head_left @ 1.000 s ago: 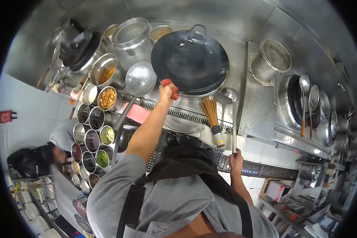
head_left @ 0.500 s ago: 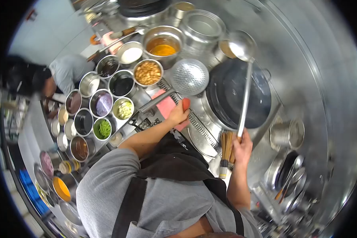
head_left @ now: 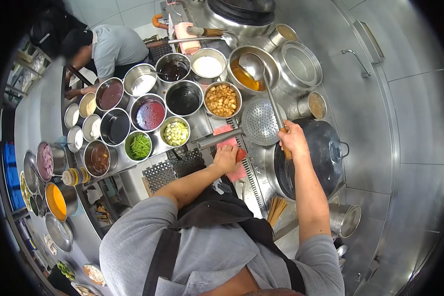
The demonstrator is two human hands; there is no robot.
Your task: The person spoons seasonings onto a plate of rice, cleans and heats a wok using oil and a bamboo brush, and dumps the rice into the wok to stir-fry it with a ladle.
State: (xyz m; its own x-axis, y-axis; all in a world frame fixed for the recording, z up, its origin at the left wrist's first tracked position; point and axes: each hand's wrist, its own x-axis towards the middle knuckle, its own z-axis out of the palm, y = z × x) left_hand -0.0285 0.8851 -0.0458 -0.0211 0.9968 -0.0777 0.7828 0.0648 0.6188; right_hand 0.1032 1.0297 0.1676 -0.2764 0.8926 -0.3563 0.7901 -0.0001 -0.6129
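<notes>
My right hand [head_left: 294,139] grips the wooden-ended handle of a metal ladle [head_left: 252,66], whose bowl is in a steel pot of orange oil [head_left: 242,79]. My left hand [head_left: 226,158] lies by a pink cloth [head_left: 237,172] on the stove's front edge, its fingers closed around a red cloth [head_left: 240,154]. Beside the oil pot rests a perforated strainer [head_left: 263,122], its handle reaching left above my left hand. Under my right forearm is the dark wok [head_left: 313,163]. A bamboo brush [head_left: 277,210] stands partly hidden by my right arm.
Bowls of fried cubes [head_left: 222,100], chopped greens [head_left: 139,146] and sauces [head_left: 149,113] crowd the left counter. A lidded steel pot [head_left: 301,64] stands behind the oil pot. Another person [head_left: 114,49] bends at the upper left. A strainer pot [head_left: 349,220] is at the lower right.
My right hand has carried the ladle from over the wok up and left into the oil pot. My left hand has moved from the wok's rim to the pink cloth. The view has turned left.
</notes>
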